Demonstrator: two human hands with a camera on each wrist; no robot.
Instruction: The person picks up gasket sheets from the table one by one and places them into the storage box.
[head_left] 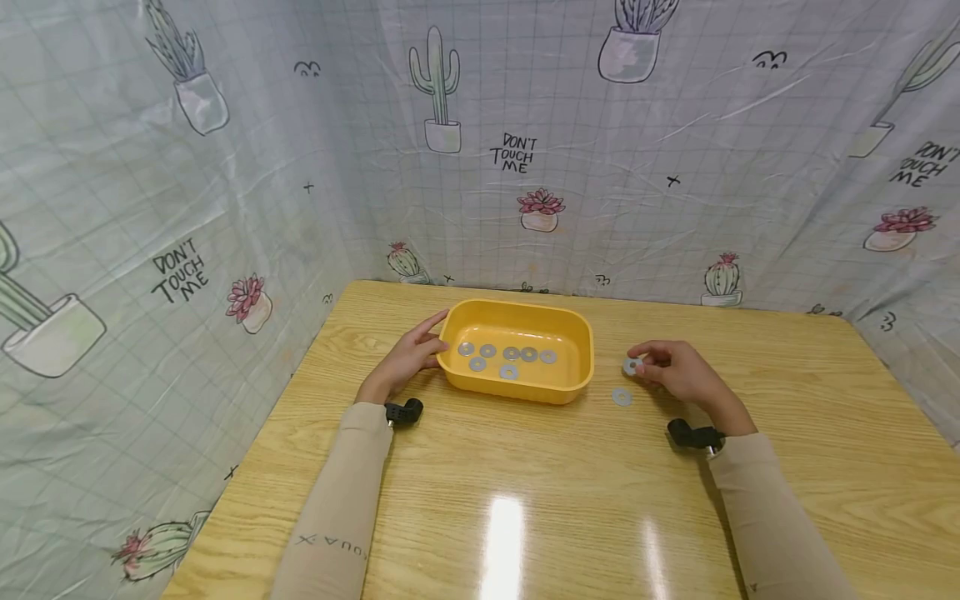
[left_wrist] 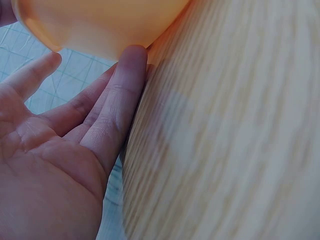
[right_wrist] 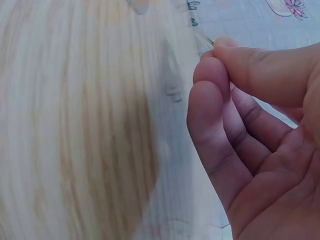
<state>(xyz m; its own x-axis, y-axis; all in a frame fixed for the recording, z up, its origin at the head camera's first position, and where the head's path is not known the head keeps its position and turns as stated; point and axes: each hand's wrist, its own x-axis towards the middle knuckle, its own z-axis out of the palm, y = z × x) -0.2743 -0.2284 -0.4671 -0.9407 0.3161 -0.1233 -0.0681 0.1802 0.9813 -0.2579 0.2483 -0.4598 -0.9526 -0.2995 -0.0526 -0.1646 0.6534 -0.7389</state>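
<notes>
A yellow plastic tray (head_left: 517, 392) stands on the wooden table, with several flat grey washers (head_left: 528, 354) lying loose on its floor. At its left end my left hand (head_left: 405, 362) touches the wall and rim, the fingers (left_wrist: 115, 100) mostly straight against the outside. To the right of the tray, my right hand (head_left: 678, 371) pinches a washer (head_left: 630, 366) between thumb and fingertips; only its thin edge shows in the right wrist view. Just below that hand, another washer (head_left: 622, 397) lies flat on the tabletop.
The light wood table (head_left: 562, 492) reaches back to a hanging cloth (head_left: 480, 208) printed with cacti and lettering. More of this cloth hangs along the left side. Each wrist carries a small black camera (head_left: 405, 412).
</notes>
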